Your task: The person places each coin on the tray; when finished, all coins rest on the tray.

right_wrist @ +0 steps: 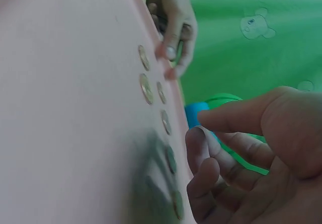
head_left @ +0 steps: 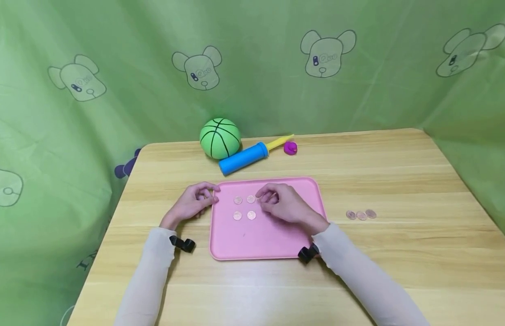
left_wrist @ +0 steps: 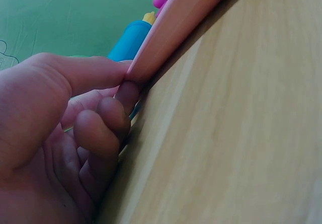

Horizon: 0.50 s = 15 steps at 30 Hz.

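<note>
A pink tray [head_left: 260, 244] lies on the table. My left hand [head_left: 193, 201] pinches its left rim; the left wrist view shows the thumb [left_wrist: 100, 74] on the rim and curled fingers beside it. Over the tray's middle, my right hand [head_left: 287, 203] has thumb and index brought together. Between those fingertips a thin edge, apparently of a coin [right_wrist: 203, 129], barely shows. Coins lie flat in two rows on the tray, such as the near-left coin [head_left: 237, 216] and far-left coin [head_left: 238, 199]. The right hand hides more coins from the head view; the right wrist view shows them, including one coin [right_wrist: 171, 158].
Three coins [head_left: 361, 215] lie on the wooden table [head_left: 399, 253] right of the tray. Behind the tray are a green ball [head_left: 220, 138], a blue pump [head_left: 244, 158] with a yellow end, and a small purple toy duck [head_left: 290, 148]. A green curtain [head_left: 260, 104] surrounds the table's back and sides.
</note>
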Available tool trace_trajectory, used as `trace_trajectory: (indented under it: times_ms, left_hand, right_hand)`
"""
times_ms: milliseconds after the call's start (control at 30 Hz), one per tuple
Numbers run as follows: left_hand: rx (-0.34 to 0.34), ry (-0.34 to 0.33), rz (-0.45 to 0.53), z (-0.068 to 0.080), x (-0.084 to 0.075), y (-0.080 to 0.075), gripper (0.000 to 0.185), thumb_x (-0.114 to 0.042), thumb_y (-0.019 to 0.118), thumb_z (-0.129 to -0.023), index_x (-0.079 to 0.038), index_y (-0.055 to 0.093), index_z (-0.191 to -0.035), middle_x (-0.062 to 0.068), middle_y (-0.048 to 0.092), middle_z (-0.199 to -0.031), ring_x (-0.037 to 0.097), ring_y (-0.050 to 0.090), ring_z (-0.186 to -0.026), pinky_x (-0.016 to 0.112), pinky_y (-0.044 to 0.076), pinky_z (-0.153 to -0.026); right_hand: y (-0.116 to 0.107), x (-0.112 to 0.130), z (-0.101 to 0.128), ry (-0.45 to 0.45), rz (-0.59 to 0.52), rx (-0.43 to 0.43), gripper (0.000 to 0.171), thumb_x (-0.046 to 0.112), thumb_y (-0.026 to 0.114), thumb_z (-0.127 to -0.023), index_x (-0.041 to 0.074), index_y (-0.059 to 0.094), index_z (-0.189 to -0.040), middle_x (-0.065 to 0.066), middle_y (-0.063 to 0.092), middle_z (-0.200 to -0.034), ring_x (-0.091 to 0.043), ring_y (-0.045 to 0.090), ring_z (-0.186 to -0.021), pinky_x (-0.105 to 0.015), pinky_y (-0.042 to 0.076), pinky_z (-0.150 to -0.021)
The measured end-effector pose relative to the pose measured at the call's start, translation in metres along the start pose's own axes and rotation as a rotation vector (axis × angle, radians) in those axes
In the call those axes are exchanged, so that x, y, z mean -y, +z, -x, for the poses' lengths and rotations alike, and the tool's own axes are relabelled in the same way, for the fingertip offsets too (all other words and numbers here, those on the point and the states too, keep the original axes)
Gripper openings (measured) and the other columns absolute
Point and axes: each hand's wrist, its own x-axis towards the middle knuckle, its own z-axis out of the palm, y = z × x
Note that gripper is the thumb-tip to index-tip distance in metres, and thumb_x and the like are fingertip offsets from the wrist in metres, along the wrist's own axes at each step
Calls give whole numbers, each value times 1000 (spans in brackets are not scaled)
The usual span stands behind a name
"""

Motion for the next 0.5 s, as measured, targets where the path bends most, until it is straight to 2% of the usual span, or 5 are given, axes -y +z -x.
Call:
trace_trajectory:
  times_ms: [167, 300, 500]
  left_hand:
    - [3, -5, 5, 0, 0, 0, 32, -13, 74, -104, -5, 69, -135, 7, 69, -90, 9, 51, -52, 23, 44, -44]
    - [-1, -6, -1, 0, -1, -1, 32, -13, 74, -104, -5, 69, -135, 9, 70, -90, 9, 51, -52, 23, 44, -44]
    - [0, -7, -10, 1, -1, -1, 32, -14, 74, -104, -6, 70, -135, 9, 70, -90, 10, 52, -52, 24, 45, -44]
  right_hand:
    - [-16, -4, 9, 21, -63, -26, 28, 2, 72, -101, 2, 72, -129, -17, 74, -109, -24, 69, -78, -28, 61, -62]
    - [-29, -10, 16, 27, -97, -38, 37, 0, 71, -101, -1, 66, -137, -21, 72, -111, -29, 70, -76, -31, 62, -57]
    - [-43, -22, 26, 22, -81, -72, 41, -1, 71, -100, -3, 63, -140, -21, 71, -109, -25, 68, -73, -31, 60, -53]
